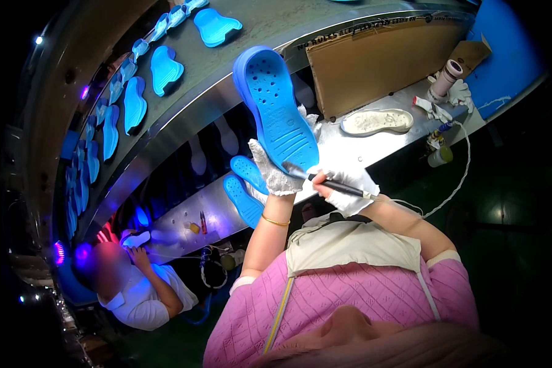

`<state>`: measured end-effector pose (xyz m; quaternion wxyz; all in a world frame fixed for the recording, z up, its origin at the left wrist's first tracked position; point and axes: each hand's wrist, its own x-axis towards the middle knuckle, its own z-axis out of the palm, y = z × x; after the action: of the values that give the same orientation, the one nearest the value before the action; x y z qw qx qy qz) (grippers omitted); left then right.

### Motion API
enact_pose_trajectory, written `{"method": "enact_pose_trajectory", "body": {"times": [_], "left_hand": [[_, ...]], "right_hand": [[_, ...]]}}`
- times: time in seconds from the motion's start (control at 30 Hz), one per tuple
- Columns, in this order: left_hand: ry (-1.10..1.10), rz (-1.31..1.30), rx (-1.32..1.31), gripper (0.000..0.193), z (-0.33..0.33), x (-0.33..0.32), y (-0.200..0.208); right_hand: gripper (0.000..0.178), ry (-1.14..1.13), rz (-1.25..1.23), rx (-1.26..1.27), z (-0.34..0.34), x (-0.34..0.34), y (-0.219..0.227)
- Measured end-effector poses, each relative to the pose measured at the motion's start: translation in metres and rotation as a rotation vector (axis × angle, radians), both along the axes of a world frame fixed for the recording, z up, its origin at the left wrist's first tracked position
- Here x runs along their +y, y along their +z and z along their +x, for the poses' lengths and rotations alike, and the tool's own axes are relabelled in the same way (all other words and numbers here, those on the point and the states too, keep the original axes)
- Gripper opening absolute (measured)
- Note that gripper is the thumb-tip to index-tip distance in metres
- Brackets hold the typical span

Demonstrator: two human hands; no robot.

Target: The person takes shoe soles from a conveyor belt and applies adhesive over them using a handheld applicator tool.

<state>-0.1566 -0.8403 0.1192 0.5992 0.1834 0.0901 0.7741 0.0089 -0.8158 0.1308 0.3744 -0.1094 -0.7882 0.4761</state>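
Observation:
A large blue shoe sole (281, 119) stands tilted in front of me, its inner face with small holes and ridges toward me. My left hand (272, 173), in a white glove, is closed around its lower left edge. In my gloved right hand (348, 189) is a brush (340, 185) with a dark handle, gripped with bare fingertips. The bristles lie at the near end of the sole; whether they touch it I cannot tell. Two smaller-looking blue soles (242, 199) lie on the bench just left of my left wrist.
A cream sole (377, 122) lies on the metal bench (343, 150) near a cardboard sheet (374, 67). Farther right are a pink cup (446, 76), gloves and a thin white hose (457, 195). Blue shoe parts (165, 69) line the conveyor (211, 70). A co-worker (150, 294) sits at left.

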Motion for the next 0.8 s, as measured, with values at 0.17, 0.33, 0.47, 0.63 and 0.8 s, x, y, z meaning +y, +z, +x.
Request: {"method": "enact_pose_trajectory", "body": {"times": [0.17,0.33,0.47,0.63,0.8], "left_hand": [[-0.049,0.034,0.026,0.095,-0.011,-0.001,0.005],[-0.053,-0.032,-0.020,0.094,-0.018,-0.002,0.010],[-0.129,-0.050,-0.057,0.089,-0.025,-0.003,0.014],[-0.183,-0.066,-0.041,0.088,-0.031,-0.002,0.019],[-0.256,-0.041,-0.084,0.086,-0.037,-0.004,0.025]], "right_hand": [[0.009,0.093,-0.796,-0.036,-0.003,0.013,-0.003],[0.014,0.201,-0.370,-0.046,0.000,0.019,-0.003],[0.015,0.140,-0.575,0.010,-0.001,0.023,0.001],[0.015,0.142,-0.129,-0.090,0.005,0.012,0.000],[0.014,0.217,-0.582,-0.340,0.020,0.000,0.011]]}}
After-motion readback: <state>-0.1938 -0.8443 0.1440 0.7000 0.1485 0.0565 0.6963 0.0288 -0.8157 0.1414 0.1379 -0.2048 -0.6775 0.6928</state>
